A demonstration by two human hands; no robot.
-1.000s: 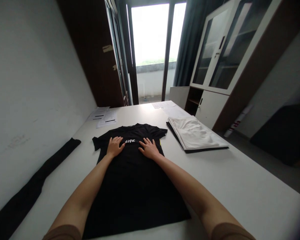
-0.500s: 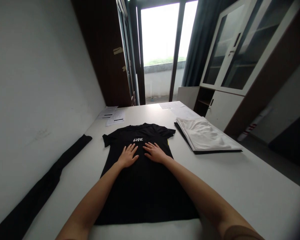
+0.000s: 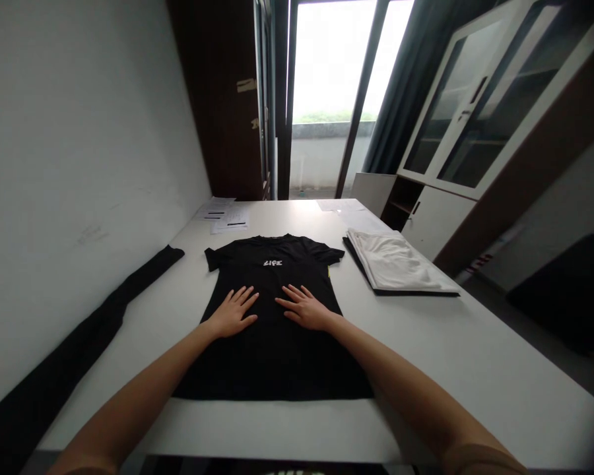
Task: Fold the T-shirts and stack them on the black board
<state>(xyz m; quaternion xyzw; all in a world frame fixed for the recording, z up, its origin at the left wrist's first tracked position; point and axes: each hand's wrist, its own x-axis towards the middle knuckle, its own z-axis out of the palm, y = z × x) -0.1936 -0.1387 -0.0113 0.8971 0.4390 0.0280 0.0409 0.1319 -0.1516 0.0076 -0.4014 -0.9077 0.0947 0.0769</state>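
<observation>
A black T-shirt [image 3: 277, 356] lies spread flat on the white table [image 3: 272, 429], its collar toward the window and its hem toward me. White lettering runs across its upper part, and a bit of yellow shows at the right side near the sleeve. My left hand [image 3: 231, 314] rests flat on the left half of the shirt with fingers spread. On the right half, my right hand [image 3: 304, 309] lies palm down, its fingers also apart. Neither hand grips the cloth.
To the right sits a stack of folded white cloth [image 3: 396, 260] with black cloth beneath. Papers [image 3: 230, 216] lie at the far left. A long black piece of cloth [image 3: 99, 323] runs along the left wall. A glass-door cabinet [image 3: 455, 112] stands at the far right.
Both hands have slid down the shirt toward the hem, the left one also outward. The view has tilted, so the table's near edge now shows below the hem.
</observation>
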